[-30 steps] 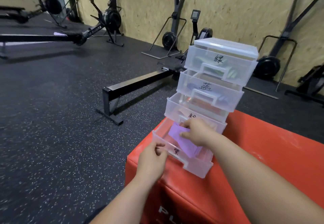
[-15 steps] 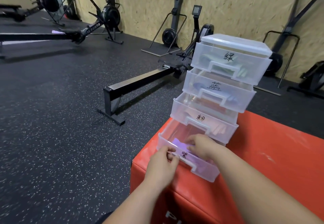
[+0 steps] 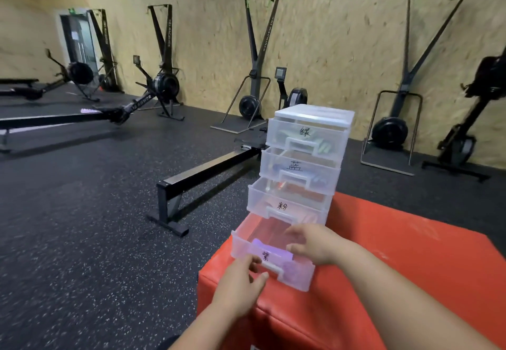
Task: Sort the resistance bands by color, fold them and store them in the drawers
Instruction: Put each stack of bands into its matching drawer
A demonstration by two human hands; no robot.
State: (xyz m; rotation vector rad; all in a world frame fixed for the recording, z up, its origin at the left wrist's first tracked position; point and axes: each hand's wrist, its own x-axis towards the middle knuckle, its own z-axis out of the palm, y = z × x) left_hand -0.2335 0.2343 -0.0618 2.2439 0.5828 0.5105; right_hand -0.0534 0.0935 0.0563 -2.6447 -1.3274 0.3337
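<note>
Clear drawer unit stands on the red box, four drawers stacked, each marked on the front with a handwritten character. Bottom drawer is pulled out toward me; the other three sit further in. The purple band lies folded inside the bottom drawer, right up against its front wall, and it shows through the clear plastic too.

My right hand hovers over the open bottom drawer, just behind the band. Fingers are relaxed and spread, thumb apart from them, nothing held. My left hand is at the drawer front, fingers loosely curled next to the left end of the white handle. I cannot tell whether it grips the handle or only sits close to it.

Top drawer has greenish bands inside, second drawer bluish ones, third drawer pinkish ones, all blurred. A black rowing machine rail sits on the dark rubber floor behind the box.
</note>
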